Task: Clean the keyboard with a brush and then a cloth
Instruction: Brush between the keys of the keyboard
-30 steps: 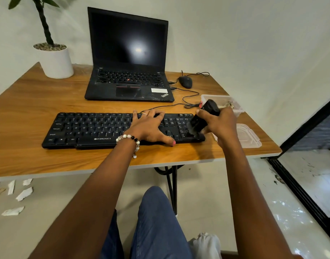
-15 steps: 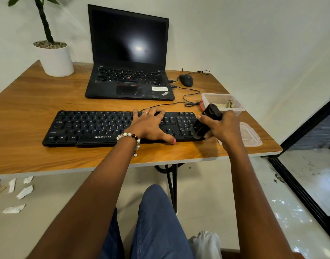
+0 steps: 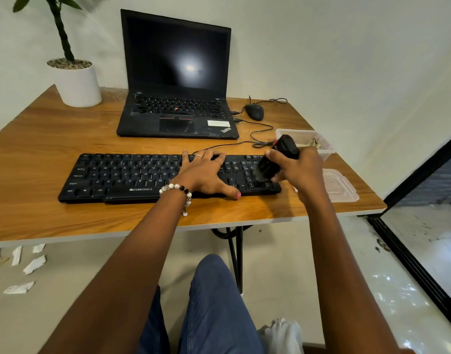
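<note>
A long black keyboard (image 3: pixel 122 177) lies across the wooden table (image 3: pixel 40 149), near its front edge. My left hand (image 3: pixel 206 175) rests flat on the keys right of centre, fingers spread, thumb at the front edge, holding nothing. My right hand (image 3: pixel 299 169) grips a black brush (image 3: pixel 278 159), whose bristle end touches the number pad at the keyboard's right end. A white cloth (image 3: pixel 280 335) lies on my lap at the bottom of the frame.
A black laptop (image 3: pixel 177 98) stands open behind the keyboard, with a wired mouse (image 3: pixel 255 111) to its right. A clear plastic box (image 3: pixel 306 141) and its lid (image 3: pixel 339 185) sit at the right edge. A white plant pot (image 3: pixel 76 84) is at the back left.
My right hand has shifted the brush slightly back and forth over the keyboard's right end. My left hand has stayed in place on the keys.
</note>
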`<action>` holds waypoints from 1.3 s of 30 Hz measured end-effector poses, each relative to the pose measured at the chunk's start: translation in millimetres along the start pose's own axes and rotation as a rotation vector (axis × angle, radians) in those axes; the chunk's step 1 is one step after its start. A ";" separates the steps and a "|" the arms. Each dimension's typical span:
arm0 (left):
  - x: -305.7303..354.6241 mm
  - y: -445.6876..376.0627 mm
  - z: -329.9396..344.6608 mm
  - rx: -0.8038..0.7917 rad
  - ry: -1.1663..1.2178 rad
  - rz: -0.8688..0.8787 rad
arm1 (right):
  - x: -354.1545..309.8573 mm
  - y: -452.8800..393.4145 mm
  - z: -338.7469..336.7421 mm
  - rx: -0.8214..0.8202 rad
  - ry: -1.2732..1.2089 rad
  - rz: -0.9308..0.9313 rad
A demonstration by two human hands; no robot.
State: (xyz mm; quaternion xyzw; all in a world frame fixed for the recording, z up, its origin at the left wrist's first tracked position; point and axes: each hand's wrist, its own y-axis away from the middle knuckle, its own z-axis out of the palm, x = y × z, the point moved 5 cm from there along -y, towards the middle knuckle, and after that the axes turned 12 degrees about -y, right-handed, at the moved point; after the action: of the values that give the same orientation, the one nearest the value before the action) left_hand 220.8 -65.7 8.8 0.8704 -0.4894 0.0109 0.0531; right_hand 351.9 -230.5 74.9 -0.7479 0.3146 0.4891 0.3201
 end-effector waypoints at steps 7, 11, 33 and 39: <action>-1.0 0.5 -0.5 0.000 0.000 -0.005 | 6.5 -23.6 4.9 0.151 0.194 -0.013; -0.4 0.5 0.0 -0.015 0.004 -0.009 | -15.6 -37.4 21.3 0.094 0.122 -0.094; 2.2 3.1 -2.4 0.010 0.011 -0.009 | -3.2 -46.6 38.8 -0.030 0.181 0.005; 0.4 2.4 -1.8 0.021 0.010 -0.001 | -11.4 -44.0 15.2 -0.255 0.257 0.203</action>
State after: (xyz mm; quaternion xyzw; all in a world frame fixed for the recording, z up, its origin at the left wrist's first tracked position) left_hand 219.1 -67.1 10.8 0.8710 -0.4886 0.0205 0.0466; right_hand 374.6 -190.5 88.2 -0.8029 0.3621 0.4555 0.1290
